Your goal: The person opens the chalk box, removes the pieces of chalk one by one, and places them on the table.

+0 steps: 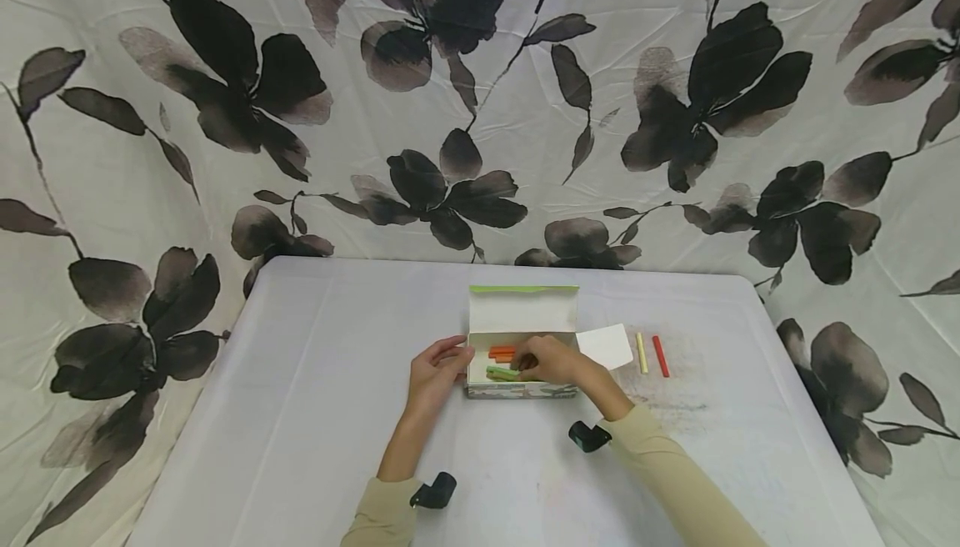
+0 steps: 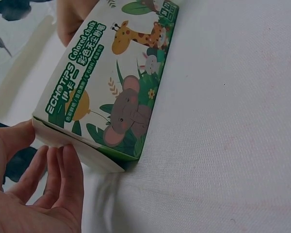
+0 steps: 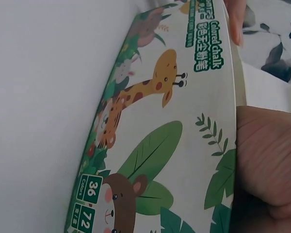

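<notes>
An open box of colored chalk (image 1: 522,391), printed with cartoon animals, lies on the table with its lid raised at the back. Inside are orange chalk sticks (image 1: 502,350) and, nearer the front, green chalk sticks (image 1: 501,373). My right hand (image 1: 551,359) reaches into the box from the right. Its curled fingers pinch the right end of the green chalk; the fingertips are partly hidden. On the box's left end, my left hand (image 1: 435,372) rests thumb and fingers against the wall and end flap (image 2: 94,158), fingers only lightly bent.
Right of the box, a white side flap (image 1: 606,347) sticks out. Beyond it a yellow chalk stick (image 1: 641,353) and a red chalk stick (image 1: 660,356) lie apart on the white table (image 1: 337,347). Chalk smudges mark the cloth near them. A floral curtain hangs behind.
</notes>
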{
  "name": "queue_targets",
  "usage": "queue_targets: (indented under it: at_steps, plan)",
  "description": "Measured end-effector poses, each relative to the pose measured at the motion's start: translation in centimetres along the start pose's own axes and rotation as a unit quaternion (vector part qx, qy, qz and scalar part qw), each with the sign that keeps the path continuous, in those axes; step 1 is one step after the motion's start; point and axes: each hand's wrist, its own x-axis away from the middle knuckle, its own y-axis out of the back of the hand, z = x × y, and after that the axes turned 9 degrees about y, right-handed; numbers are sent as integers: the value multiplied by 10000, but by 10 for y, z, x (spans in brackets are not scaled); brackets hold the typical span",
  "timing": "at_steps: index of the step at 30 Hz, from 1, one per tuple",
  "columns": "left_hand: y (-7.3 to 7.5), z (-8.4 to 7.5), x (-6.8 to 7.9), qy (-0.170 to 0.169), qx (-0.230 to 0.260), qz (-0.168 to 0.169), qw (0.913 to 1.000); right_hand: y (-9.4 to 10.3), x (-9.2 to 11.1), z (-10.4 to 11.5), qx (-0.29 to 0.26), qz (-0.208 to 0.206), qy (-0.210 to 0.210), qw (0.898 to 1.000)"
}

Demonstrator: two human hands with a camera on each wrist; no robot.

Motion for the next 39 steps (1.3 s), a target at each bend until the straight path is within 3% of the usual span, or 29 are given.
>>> queue_targets:
  at_steps: [12,18,28,39]
  plan:
    - [-2,-2,4,64,7,-18,10000,3,4,-1,-16,17,214,9998]
    - [-2,-2,4,25,23,-9,10000,16,15,1,-206,-95,393,9990]
    - [0,-9,5,73,-44,69,9999,46,42,-2,-931,-749,216,9926]
    - [0,-8,5,-40,-78,37,10000,75,77,-18,-1289,-1644,-199,9777]
